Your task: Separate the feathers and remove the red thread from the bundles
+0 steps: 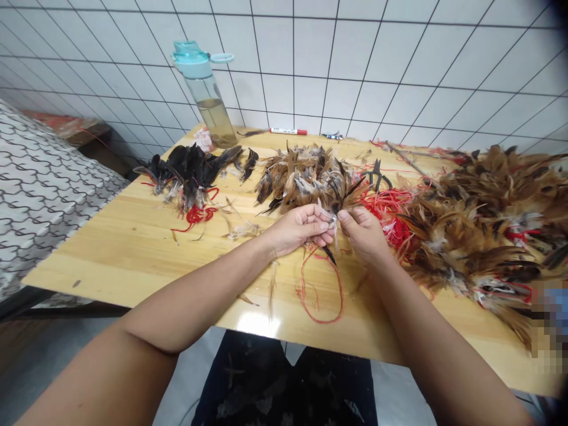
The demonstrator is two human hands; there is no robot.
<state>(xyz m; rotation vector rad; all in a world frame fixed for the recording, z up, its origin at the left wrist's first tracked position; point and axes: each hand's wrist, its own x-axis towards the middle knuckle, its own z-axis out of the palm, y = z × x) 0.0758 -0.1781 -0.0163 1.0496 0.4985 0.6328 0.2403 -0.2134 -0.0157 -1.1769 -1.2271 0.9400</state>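
Note:
My left hand (298,229) and my right hand (361,231) meet over the middle of the wooden table (133,248). Both are closed in a pinch on a small bunch of feathers (333,220) held between them. A dark feather tip (329,254) hangs below the fingers. A loop of red string (326,293) lies on the table just under the hands. Right behind the hands lies a brown feather pile (306,174).
A black feather pile (190,168) with red string lies at the back left, a large brown feather heap (488,219) at the right. A water bottle (206,94), a marker (288,131) and pliers (376,174) sit near the tiled wall. A patterned cloth (39,189) is left.

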